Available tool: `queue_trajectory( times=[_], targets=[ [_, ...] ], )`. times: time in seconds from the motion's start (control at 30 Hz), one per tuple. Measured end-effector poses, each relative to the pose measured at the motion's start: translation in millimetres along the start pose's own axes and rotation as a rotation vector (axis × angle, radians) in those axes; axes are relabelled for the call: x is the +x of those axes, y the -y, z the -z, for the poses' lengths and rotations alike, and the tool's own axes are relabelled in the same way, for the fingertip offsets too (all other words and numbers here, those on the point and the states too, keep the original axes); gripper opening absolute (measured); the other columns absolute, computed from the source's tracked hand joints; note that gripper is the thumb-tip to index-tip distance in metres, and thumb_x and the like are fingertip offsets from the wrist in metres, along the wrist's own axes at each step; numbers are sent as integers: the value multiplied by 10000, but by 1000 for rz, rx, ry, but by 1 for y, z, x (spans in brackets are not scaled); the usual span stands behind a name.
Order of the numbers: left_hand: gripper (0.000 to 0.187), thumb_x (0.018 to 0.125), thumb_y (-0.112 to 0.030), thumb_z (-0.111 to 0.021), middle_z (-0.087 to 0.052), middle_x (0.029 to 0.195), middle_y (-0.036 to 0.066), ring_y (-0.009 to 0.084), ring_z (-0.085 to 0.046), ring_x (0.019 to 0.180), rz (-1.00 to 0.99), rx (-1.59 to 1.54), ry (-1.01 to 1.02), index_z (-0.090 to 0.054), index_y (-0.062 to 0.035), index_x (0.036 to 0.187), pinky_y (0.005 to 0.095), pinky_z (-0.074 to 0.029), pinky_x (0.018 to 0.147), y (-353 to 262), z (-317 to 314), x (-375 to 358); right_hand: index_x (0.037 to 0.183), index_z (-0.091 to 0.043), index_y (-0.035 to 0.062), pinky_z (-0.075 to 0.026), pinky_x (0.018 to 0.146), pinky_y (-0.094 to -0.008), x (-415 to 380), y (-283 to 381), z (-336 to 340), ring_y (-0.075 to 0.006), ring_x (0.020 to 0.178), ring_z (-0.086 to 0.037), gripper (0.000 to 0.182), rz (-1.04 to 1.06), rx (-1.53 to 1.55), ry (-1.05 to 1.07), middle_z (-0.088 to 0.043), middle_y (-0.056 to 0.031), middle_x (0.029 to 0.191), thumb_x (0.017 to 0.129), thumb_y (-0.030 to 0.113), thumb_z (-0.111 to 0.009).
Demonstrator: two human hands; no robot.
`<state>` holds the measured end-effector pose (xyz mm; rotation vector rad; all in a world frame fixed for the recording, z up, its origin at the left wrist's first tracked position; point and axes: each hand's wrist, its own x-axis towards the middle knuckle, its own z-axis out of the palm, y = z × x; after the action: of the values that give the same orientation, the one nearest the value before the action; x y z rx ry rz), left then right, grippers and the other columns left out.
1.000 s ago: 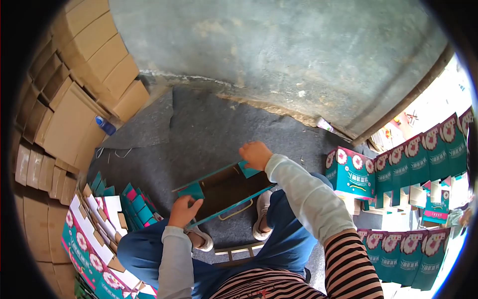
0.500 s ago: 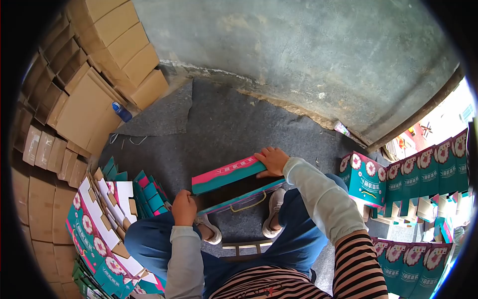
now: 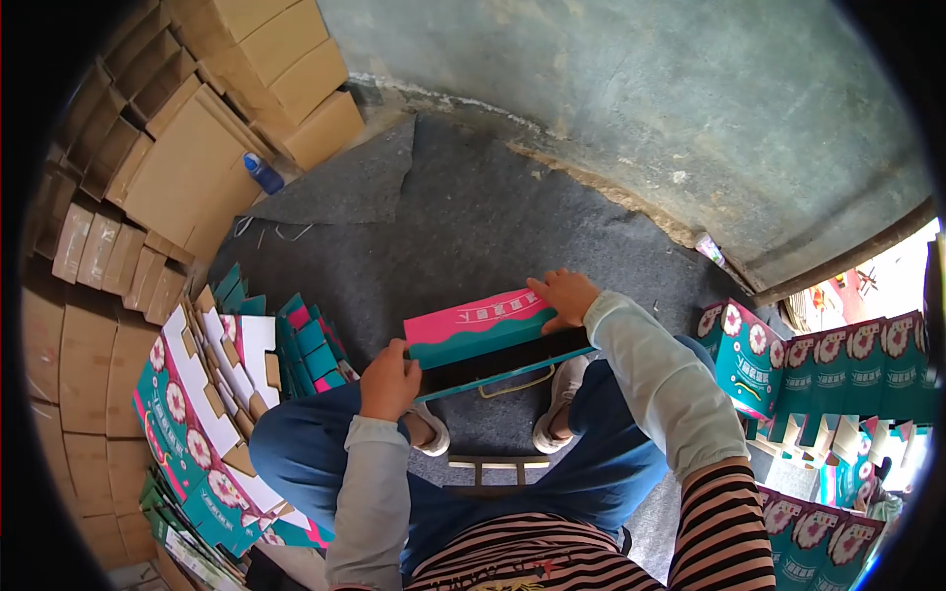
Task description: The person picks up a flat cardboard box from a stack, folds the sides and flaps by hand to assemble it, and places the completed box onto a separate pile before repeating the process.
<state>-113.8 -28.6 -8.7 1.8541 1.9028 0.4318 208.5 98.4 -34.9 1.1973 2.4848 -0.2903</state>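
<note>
A pink and teal carton (image 3: 478,330) lies between my knees, with its long side toward me and a dark opening along its near part. A yellowish handle (image 3: 517,382) shows on its near edge. My left hand (image 3: 390,379) grips the carton's left end, fingers bent around the corner. At the other end, my right hand (image 3: 567,298) holds the upper right corner, thumb on the near side and fingers over the top.
Flat printed cartons (image 3: 202,424) lean at my left, beside brown boxes (image 3: 84,364). Printed cartons (image 3: 744,360) stand in rows at my right. A blue bottle (image 3: 263,173) is on the dark floor mat (image 3: 453,217). A low metal frame (image 3: 499,461) sits between my feet.
The view has shifted, and the carton now appears further right. My left hand has moved up along the carton's left end, and its pink panel is tilted more into view.
</note>
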Motion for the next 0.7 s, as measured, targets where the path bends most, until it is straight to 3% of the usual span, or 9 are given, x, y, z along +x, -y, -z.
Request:
queue_trajectory(
  times=[0.1,0.2,0.3,0.4,0.6,0.7],
  targets=[
    [347,787,-219,-639,-638,912,188,360,-628,841,-48,-27,-80,-532,-46,1069,448,-495,726,-2,-2,-2,1290,-455,59,-515,784,-407,6,5,-2,-320,1026,-579,863,15,-48,-83,-594,-142,1090,632,509,-786],
    [363,797,-217,-668,-652,839,178,326,-650,763,-51,-106,-37,-556,-20,1081,398,-494,669,0,-1,0,1195,-489,49,-513,759,-401,8,8,-5,-304,977,-595,778,26,-81,-136,-609,-129,1023,622,472,-802],
    [466,795,-312,-669,-639,829,164,306,-637,767,43,-216,143,-528,-39,1145,399,-490,696,-5,4,2,1186,-490,48,-514,754,-396,7,9,-8,-305,972,-594,758,25,-111,-166,-606,-134,1020,628,459,-799],
    [480,811,-300,-705,-615,772,110,186,-606,676,57,-322,202,-525,-18,1156,308,-485,632,-8,4,5,1194,-483,49,-514,759,-399,5,10,-11,-305,970,-591,759,22,-110,-205,-604,-131,1021,631,450,-799],
    [616,781,-353,-722,-623,863,150,256,-620,781,76,-397,110,-468,-4,1221,360,-492,702,18,-22,9,1244,-456,52,-518,764,-408,1,11,-11,-308,999,-576,786,12,-97,-197,-590,-140,1048,649,445,-787],
    [730,742,-387,-756,-621,944,174,271,-623,847,217,-298,177,-434,26,1251,362,-499,746,16,-16,14,1269,-442,51,-516,770,-409,2,11,-12,-312,1011,-569,802,7,-82,-189,-586,-146,1054,657,439,-785]
  ],
)
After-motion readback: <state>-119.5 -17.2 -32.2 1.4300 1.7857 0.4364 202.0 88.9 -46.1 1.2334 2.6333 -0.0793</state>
